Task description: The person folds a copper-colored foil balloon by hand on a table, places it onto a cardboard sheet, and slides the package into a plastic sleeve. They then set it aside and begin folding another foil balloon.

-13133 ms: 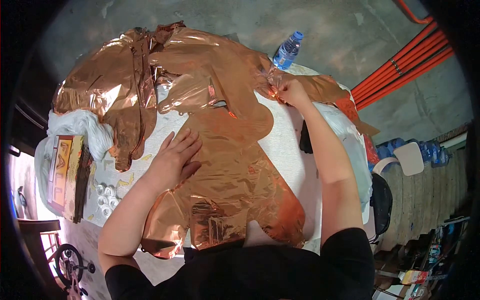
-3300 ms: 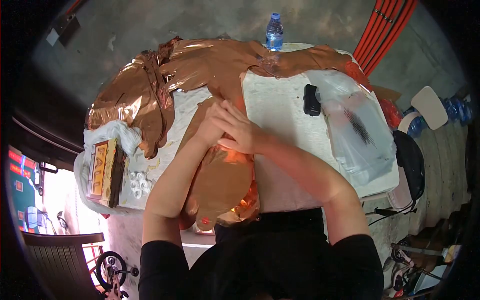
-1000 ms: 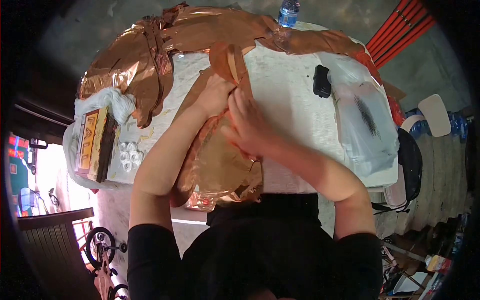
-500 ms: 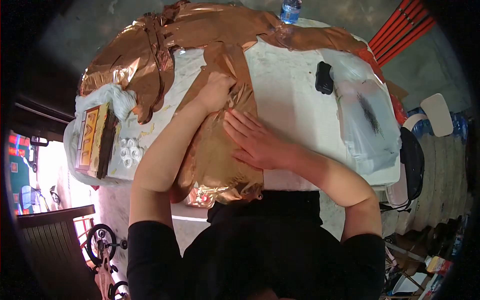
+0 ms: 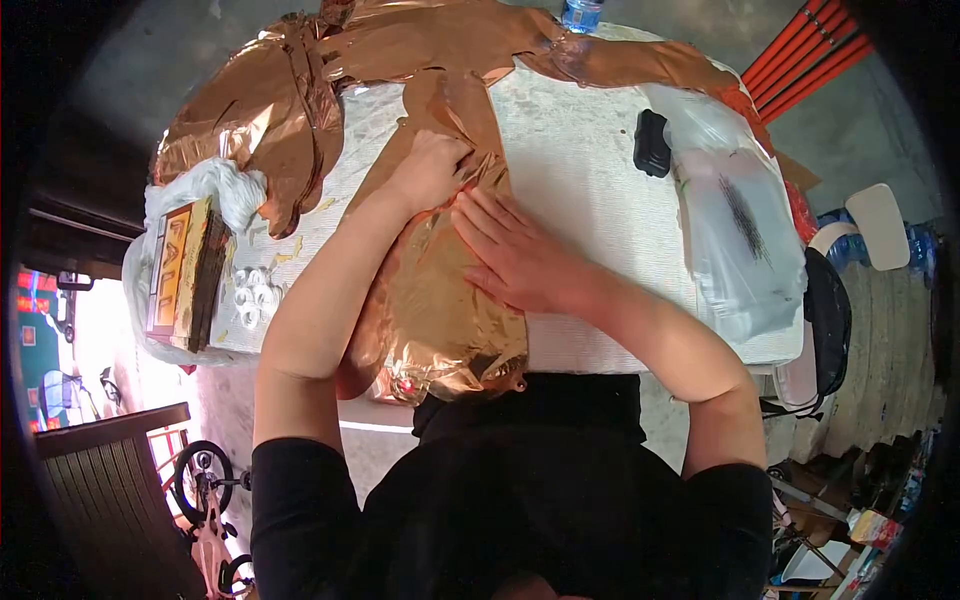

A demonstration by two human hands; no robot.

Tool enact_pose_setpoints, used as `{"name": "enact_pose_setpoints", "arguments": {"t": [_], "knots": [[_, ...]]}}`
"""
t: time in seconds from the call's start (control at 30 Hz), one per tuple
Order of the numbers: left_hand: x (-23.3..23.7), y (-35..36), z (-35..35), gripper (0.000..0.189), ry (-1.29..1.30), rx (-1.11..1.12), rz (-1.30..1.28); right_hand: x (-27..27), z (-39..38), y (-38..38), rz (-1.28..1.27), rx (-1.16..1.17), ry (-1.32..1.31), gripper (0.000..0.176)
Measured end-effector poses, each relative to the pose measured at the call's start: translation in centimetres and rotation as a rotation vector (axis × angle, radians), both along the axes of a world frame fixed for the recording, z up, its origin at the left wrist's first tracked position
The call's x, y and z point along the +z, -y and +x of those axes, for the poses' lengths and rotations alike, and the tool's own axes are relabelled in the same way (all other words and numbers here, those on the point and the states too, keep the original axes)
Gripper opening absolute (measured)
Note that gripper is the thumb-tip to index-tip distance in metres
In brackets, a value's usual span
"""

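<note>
A copper-coloured foil balloon (image 5: 430, 290) lies creased down the middle of the table, its near end reaching the front edge by my body. My left hand (image 5: 432, 170) is closed on a gathered fold of its foil, knuckles up, with the fingertips partly hidden. Just below and to the right, my right hand (image 5: 515, 250) lies flat on the same foil, its fingers stretched out toward the left hand. More flat copper foil (image 5: 430, 40) spreads over the far side of the table.
At the left are stacked boxes (image 5: 175, 270), a white plastic bag (image 5: 215, 190) and several small white rolls (image 5: 258, 295). To the right lie a black object (image 5: 652, 143) and a clear plastic bag (image 5: 735, 240). A water bottle (image 5: 581, 14) stands at the far edge.
Both hands have stayed in nearly the same place on the foil, the right hand shifting slightly upward. The whole view has tilted a little.
</note>
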State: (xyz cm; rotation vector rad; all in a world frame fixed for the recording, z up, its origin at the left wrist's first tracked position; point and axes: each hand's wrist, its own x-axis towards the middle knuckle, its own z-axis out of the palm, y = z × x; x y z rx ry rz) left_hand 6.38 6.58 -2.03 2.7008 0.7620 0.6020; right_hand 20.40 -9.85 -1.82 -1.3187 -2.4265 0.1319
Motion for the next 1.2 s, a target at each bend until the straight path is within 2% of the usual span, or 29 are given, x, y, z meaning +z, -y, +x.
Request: {"name": "enact_pose_setpoints", "arguments": {"t": [0.2, 0.27, 0.3, 0.33, 0.4, 0.43, 0.5, 0.53, 0.6, 0.67, 0.7, 0.77, 0.9, 1.0, 1.2], "knots": [[0.4, -1.0, -0.2, 0.022, -0.068, -0.024, 0.008, 0.6, -0.1, 0.1, 0.015, -0.004, 0.044, 0.064], [1.3, -1.2, -0.7, 0.019, 0.132, 0.029, -0.404, 0.3, -0.2, 0.0, 0.028, -0.003, 0.032, 0.064], [-1.0, -3.5, -1.3, 0.023, 0.257, 0.011, -0.431, 0.2, -0.2, 0.0, 0.024, -0.002, 0.019, 0.064], [-0.1, -3.7, -1.7, 0.023, 0.255, 0.004, -0.421, 0.3, -0.1, 0.0, 0.034, -0.009, 0.018, 0.064], [1.2, -3.8, -2.5, 0.025, 0.742, 0.471, -0.848, 0.5, 0.0, 0.1, -0.002, 0.011, 0.023, 0.064], [1.1, -4.5, -3.0, 0.025, 0.742, 0.468, -0.843, 0.5, 0.0, 0.1, 0.004, 0.01, 0.022, 0.064], [0.5, -5.8, -3.5, 0.024, 0.976, 0.427, -0.252, 0.6, -0.1, 0.1, 0.012, 0.009, -0.002, 0.064], [1.9, -4.3, -2.9, 0.024, 0.977, 0.426, -0.247, 0.6, -0.1, 0.1, 0.016, 0.009, -0.002, 0.064], [3.9, -0.7, -1.0, 0.022, 0.493, 0.095, -0.027, 0.9, -0.1, 0.1, -0.015, 0.007, 0.013, 0.065], [3.5, -0.4, 0.6, 0.024, 0.27, -0.136, 0.193, 0.5, -0.2, 0.1, 0.0, 0.013, 0.017, 0.065], [2.8, -0.4, 1.1, 0.024, 0.273, -0.131, 0.202, 0.4, -0.2, 0.0, 0.012, 0.01, 0.019, 0.065], [1.0, -0.4, 1.9, 0.029, 0.038, 0.007, 0.117, 0.7, -0.1, 0.0, 0.016, 0.018, 0.014, 0.065], [0.2, -2.0, 3.2, 0.034, -0.013, 0.081, 0.114, 0.3, -0.2, 0.0, -0.014, 0.016, -0.013, 0.064], [-0.3, -2.9, 3.8, 0.036, 0.082, 0.042, 0.227, 0.5, -0.1, 0.0, -0.055, 0.019, 0.025, 0.064], [0.5, -2.7, 4.6, 0.036, -0.051, 0.248, 0.184, 0.9, 0.0, 0.1, -0.098, 0.023, -0.003, 0.064]]}}
